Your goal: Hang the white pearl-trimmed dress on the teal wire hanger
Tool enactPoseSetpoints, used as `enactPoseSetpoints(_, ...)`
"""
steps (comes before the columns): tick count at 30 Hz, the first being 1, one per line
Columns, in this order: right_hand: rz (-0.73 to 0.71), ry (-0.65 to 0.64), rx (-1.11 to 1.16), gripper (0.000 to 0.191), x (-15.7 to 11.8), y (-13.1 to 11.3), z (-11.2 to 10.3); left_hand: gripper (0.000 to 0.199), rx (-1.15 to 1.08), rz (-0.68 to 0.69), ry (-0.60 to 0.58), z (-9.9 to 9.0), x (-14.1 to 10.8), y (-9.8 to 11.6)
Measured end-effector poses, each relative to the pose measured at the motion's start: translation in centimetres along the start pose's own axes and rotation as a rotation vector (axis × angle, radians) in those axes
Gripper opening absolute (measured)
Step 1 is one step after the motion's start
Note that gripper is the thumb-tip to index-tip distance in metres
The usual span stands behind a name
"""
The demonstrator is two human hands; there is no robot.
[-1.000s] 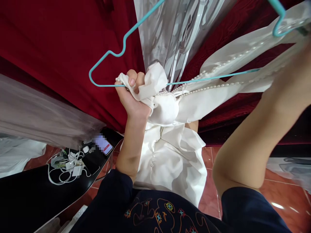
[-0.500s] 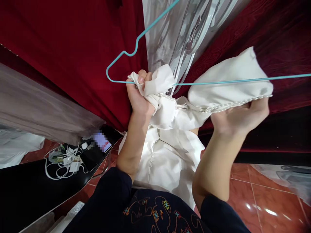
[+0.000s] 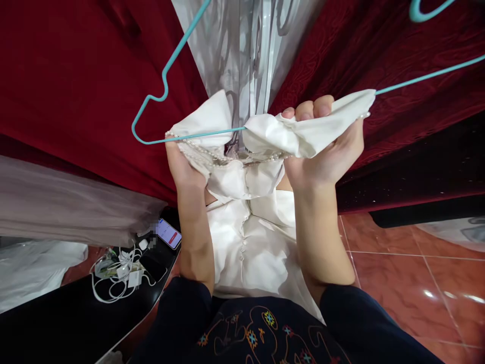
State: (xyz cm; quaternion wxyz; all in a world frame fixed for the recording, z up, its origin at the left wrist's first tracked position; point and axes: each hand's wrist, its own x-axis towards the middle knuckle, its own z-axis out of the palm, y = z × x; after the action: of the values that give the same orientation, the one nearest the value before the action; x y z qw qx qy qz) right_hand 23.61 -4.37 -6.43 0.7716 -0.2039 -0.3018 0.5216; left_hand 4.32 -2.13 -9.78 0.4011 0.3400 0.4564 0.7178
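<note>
A white dress (image 3: pixel 261 242) with pearl-beaded trim and small buttons hangs in front of me. My left hand (image 3: pixel 187 167) grips one side of its upper part at the beaded edge; most of those fingers are behind the cloth. My right hand (image 3: pixel 326 151) is closed round the other side, fingers curled over the folded fabric. A turquoise hanger (image 3: pixel 161 142) reaches across the top of the dress. Its bar passes in front of the cloth on the left and goes under the folds by my right hand.
Dark red curtains (image 3: pixel 94 91) flank sheer white material (image 3: pixel 250 55) behind the dress. To the left, a black table (image 3: pixel 56 313) carries a lit phone (image 3: pixel 169 233) and tangled white cables (image 3: pixel 121 278). Reddish floor tiles (image 3: pixel 397 273) show at the right.
My right hand has moved left and inward, its fingers now curled over the fabric. My left hand has shifted left and lower, spreading its side out. The hanger appears further left.
</note>
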Motion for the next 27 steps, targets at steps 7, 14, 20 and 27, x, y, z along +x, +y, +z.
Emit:
enactPoseSetpoints(7, 0.036, 0.013, -0.104, 0.034, 0.4, 0.1, -0.2, 0.021, 0.445, 0.507, 0.237, -7.5, 4.0, 3.4)
enactPoseSetpoints(14, -0.02, 0.05, -0.28, 0.048, 0.5, 0.2, -0.4, 0.038, 0.608, 0.665, 0.243, -6.0, 3.5, 11.9)
enactPoseSetpoints(20, -0.061, 0.056, -0.251, 0.057, 0.4, 0.0, -0.2, 0.01, 0.815, 0.698, -0.122, -0.3, 1.2, 11.5)
enactPoseSetpoints(27, -0.077, -0.05, -0.2, 0.052, 0.0, -0.2, -0.3, 0.031, 0.435, 0.668, -0.173, 0.2, -1.7, 7.9)
